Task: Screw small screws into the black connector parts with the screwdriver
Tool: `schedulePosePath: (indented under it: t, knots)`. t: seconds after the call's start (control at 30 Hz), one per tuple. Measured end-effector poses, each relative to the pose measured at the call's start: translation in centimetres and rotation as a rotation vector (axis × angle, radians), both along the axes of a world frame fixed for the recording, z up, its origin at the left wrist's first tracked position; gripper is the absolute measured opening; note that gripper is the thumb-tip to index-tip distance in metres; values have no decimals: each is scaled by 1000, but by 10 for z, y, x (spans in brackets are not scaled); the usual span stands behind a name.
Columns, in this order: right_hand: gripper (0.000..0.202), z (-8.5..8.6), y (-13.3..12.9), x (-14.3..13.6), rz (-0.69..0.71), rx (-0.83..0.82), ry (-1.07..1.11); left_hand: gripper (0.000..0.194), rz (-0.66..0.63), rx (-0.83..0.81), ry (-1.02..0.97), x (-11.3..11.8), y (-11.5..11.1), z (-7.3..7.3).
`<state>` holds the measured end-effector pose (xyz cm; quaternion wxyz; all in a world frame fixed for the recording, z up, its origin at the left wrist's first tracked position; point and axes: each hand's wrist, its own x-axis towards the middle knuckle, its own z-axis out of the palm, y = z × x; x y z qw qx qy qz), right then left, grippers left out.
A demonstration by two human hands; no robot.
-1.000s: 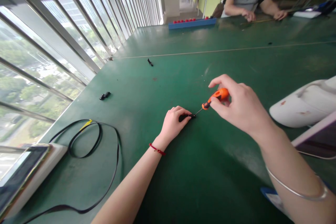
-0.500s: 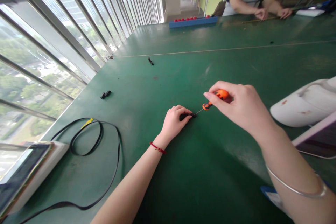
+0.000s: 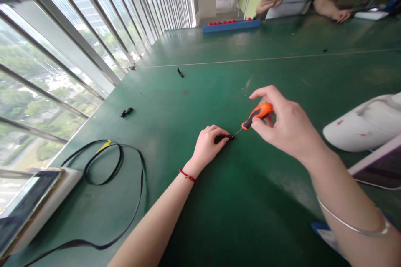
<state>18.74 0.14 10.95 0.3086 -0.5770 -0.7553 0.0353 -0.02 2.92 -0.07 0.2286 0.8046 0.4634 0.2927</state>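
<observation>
My left hand rests on the green table and pinches a small black part between thumb and fingers. What kind of part it is, I cannot tell. My right hand holds a screwdriver with an orange and dark handle, thumb below it and index finger lifted off. The thin metal shaft slants down to the left, its tip at the right end of the black part. Two more small black pieces lie farther off, one piece at the left and another piece toward the back.
A black strap loops over the green table at left, beside a phone on a white box. A white cylindrical object stands at right. Farther back are a blue rack with red tops and a seated person.
The fingers of my right hand have opened out around the screwdriver handle, the index finger rising. My left hand has stayed still. Across the table, the person has raised one hand.
</observation>
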Motion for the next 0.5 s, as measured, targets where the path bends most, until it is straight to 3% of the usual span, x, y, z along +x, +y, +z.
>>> schedulePosePath:
  t: [0.1,0.2,0.3,0.5]
  knots:
    - [17,0,0,-1,-7,-30,-15,12,0,-6,0,0,0,1]
    - [15,1,0,-1,-28,-19,-18,12,5,-10,4,0,-1,1]
    - [29,1,-1,-1,6,-4,-10,12,3,-10,6,0,-1,1]
    - [21,3,-2,0,-9,-40,9,12,5,-19,8,0,-1,2]
